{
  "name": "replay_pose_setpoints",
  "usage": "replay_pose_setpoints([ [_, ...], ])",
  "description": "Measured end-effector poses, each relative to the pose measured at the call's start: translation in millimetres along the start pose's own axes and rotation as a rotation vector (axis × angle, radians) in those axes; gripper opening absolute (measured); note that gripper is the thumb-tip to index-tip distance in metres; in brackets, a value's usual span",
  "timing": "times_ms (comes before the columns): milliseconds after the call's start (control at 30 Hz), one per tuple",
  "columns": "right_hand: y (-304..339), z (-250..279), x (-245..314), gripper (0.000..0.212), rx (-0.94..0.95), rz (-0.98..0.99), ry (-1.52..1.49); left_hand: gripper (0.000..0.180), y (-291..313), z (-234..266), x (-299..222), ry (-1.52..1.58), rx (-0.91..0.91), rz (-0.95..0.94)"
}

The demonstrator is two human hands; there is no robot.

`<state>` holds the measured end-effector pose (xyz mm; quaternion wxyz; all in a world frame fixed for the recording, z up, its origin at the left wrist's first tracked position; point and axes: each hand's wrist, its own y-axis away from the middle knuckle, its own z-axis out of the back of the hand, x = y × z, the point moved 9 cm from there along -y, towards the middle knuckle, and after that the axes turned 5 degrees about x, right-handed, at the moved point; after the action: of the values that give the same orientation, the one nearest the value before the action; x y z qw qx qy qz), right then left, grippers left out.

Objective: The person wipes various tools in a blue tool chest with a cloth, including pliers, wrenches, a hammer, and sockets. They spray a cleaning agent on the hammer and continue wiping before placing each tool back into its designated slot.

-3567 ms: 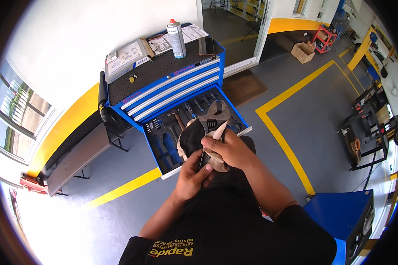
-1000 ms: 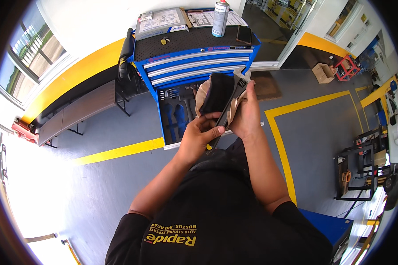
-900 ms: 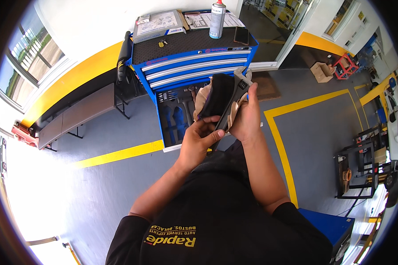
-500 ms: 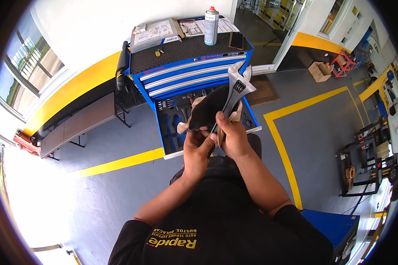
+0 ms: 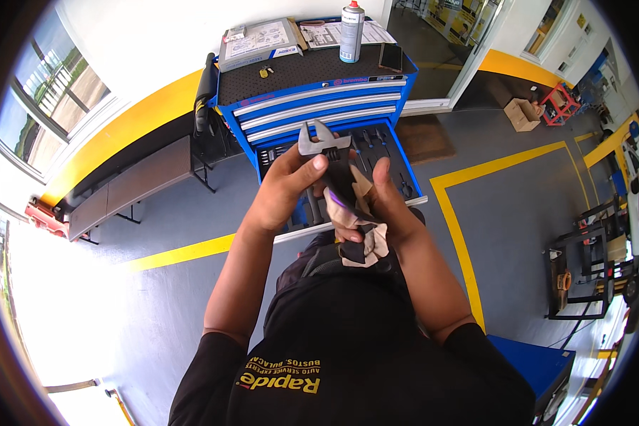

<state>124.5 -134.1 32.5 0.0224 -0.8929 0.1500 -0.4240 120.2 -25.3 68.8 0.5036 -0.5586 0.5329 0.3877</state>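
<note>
My left hand (image 5: 284,188) grips an adjustable wrench (image 5: 326,146) just below its head, thumb pressed across the neck. The wrench's silver jaws point away from me, and its handle is largely covered by a black and beige cloth (image 5: 366,238). My right hand (image 5: 397,206) holds this cloth around the lower handle, its thumb raised and some fingertips showing beneath. Both hands are above the pulled-out drawer (image 5: 422,201) of a blue tool chest (image 5: 238,131), where screwdrivers (image 5: 368,139) and other tools lie.
On the chest top stand a spray can (image 5: 351,32), a flat box (image 5: 257,46), a phone (image 5: 390,56) and keys (image 5: 265,72). A long bench (image 5: 135,181) runs along the left wall. At the far right are a cardboard box (image 5: 522,115) and a black metal cart (image 5: 582,273).
The wrench's head has come nearer and left, and my left hand has moved up to its neck. The cloth now hangs lower, around the handle, in my right hand.
</note>
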Motion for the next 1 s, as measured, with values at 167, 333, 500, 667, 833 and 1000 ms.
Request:
replay_pose_setpoints([
  [167, 5, -4, -7, 0.090, -0.331, -0.106, -0.126, 0.030, 10, 15, 27, 0.308, -0.260, -0.004],
  [333, 51, 55, -23, 0.073, -0.219, -0.104, -0.074, 0.026, 17, 26, 6, 0.055, -0.358, -0.140],
  [500, 47, 43, 4, 0.048, -0.304, -0.090, 0.211, 0.025, 16, 32, 12, 0.053, -0.423, -0.148],
  [667, 14, 22, 28, 0.023, -0.378, -0.095, 0.756, 0.021, 16, -4, 14, -0.083, -0.384, -0.139],
  [833, 11, 2, 42, 0.023, -0.389, -0.012, 1.042, 0.020, 20, 11, 7, -0.031, -0.454, -0.163],
  [1000, 33, -1, 11, 0.020, -0.259, -0.109, 0.734, 0.025, 28, 42, -40, -0.069, -0.550, -0.306],
])
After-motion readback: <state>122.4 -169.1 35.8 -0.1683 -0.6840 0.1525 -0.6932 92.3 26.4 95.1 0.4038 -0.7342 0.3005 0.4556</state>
